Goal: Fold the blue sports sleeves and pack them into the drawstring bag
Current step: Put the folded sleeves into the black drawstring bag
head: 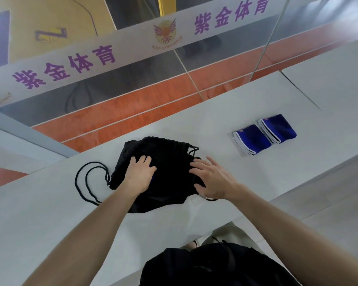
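The black drawstring bag [170, 162] lies crumpled on the white table [194, 124], its cord loops trailing off to the left. My left hand [140, 174] sits on the bag's middle with fingers curled over a blue sleeve [153, 168]; only a sliver of that sleeve shows beside my palm. My right hand [212, 178] rests on the bag's right edge by the gathered mouth, fingers spread and fairly straight. Two more folded blue sleeves with white trim, the nearer sleeve [252, 139] and the farther sleeve [278, 129], lie side by side to the right, apart from both hands.
A glass partition with a white banner of purple characters [103, 56] runs along the table's far edge. A second white table [329, 79] adjoins at the right. The black cord loops [85, 182] lie left of the bag.
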The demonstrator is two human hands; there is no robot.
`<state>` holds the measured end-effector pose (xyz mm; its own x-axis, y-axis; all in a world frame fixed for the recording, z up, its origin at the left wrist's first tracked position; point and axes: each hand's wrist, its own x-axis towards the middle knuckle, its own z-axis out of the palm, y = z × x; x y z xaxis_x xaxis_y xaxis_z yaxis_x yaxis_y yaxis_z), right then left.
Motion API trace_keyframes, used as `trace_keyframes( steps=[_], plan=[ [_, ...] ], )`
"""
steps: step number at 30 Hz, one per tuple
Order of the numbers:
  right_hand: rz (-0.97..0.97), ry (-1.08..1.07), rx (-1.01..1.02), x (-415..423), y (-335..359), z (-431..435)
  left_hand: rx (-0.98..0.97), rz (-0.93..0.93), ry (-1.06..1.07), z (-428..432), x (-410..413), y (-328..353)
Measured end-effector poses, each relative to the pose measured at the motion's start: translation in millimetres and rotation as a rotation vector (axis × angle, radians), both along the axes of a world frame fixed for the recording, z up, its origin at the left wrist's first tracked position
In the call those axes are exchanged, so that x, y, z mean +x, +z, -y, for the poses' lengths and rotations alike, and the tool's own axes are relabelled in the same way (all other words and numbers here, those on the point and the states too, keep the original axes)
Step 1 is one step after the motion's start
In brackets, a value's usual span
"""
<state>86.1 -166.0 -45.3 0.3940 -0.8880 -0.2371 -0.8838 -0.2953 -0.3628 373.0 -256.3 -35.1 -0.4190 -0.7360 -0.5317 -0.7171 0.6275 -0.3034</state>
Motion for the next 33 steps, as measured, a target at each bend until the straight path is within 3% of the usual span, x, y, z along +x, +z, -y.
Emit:
trace_keyframes(
  steps=[12,20,28,33],
  plan=[
    [-0.084,-0.595,0.097,-166,6,-6,-0.163,-0.392,-0.053,21,-155,14],
    [-0.005,-1.004,0.005,-288,-22,25,0.017,-0.512,0.033,26,-318,-21],
    [-0.055,-0.922,0.198,-338,-58,81,0.16,-0.522,0.292,9,-357,-61],
    [0.288,-1.003,0.349,-349,-44,98,0.186,-0.646,0.445,10,-340,-53]
  ],
)
